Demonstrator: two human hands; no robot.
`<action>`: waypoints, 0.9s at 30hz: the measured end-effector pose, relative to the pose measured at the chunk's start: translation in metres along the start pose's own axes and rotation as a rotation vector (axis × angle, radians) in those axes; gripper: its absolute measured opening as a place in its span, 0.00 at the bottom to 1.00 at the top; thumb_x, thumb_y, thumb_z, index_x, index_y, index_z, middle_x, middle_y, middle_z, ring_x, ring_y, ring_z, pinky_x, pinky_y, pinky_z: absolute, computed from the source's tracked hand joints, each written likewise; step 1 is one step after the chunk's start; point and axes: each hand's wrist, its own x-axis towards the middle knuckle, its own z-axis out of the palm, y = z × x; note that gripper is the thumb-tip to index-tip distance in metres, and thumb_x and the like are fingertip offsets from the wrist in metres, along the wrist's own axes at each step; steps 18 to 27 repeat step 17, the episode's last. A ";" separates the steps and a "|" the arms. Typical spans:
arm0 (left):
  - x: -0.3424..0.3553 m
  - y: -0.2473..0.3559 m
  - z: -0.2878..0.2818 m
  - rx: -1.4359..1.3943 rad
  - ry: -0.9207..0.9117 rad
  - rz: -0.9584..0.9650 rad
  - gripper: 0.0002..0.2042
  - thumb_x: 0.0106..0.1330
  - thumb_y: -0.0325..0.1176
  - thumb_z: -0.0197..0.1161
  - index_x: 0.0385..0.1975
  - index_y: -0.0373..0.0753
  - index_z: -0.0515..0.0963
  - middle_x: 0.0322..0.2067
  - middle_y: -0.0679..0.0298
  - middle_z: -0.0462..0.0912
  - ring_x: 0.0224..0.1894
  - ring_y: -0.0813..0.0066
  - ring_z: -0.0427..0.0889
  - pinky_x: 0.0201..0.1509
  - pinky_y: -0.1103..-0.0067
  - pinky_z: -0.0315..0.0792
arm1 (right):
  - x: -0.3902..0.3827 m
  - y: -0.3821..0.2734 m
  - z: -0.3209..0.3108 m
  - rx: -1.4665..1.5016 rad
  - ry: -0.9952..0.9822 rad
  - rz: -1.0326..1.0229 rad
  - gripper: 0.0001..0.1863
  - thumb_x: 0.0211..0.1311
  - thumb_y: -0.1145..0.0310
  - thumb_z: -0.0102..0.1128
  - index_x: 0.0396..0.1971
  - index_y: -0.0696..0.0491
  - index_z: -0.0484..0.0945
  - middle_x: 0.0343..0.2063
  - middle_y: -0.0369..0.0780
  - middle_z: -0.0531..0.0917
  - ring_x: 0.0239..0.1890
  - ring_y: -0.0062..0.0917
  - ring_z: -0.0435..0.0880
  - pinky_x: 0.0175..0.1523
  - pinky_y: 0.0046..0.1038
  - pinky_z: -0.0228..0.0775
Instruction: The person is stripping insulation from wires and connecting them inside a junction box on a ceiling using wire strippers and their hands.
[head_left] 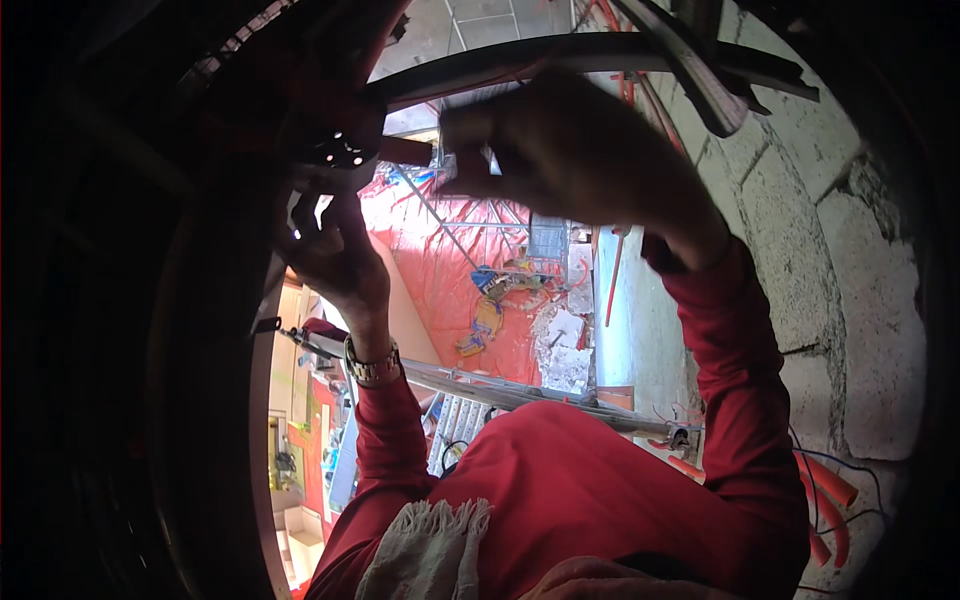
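My left hand (pixel 340 250), with a metal-band watch (pixel 374 366) on its wrist, is raised at the upper left. Its fingers close around the lower side of a dark piece with several small holes (pixel 345 150), where light shows through. From that piece a short reddish stub (pixel 405 151) sticks out to the right. Across from the stub is my right hand (pixel 560 150), dark and a little blurred. Its thumb and fingers bend together in a pinch, with a small gap of light between them. Whatever lies at those fingertips is too dim to make out.
A dark curved bar (pixel 560 50) runs overhead. Rough block wall (pixel 790 290) stands at right, with orange corrugated tubes (pixel 828 482) low beside it. Below are a ladder (pixel 462 425), a metal rail (pixel 480 385), red floor sheeting (pixel 420 240) and rubble (pixel 565 345).
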 end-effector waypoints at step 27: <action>-0.059 0.000 -0.022 -0.605 -0.227 -0.426 0.29 0.69 0.33 0.67 0.66 0.30 0.64 0.63 0.45 0.70 0.63 0.51 0.77 0.57 0.58 0.83 | -0.214 0.032 0.128 0.802 -0.243 0.531 0.06 0.74 0.71 0.62 0.45 0.56 0.78 0.37 0.40 0.85 0.43 0.27 0.86 0.52 0.31 0.78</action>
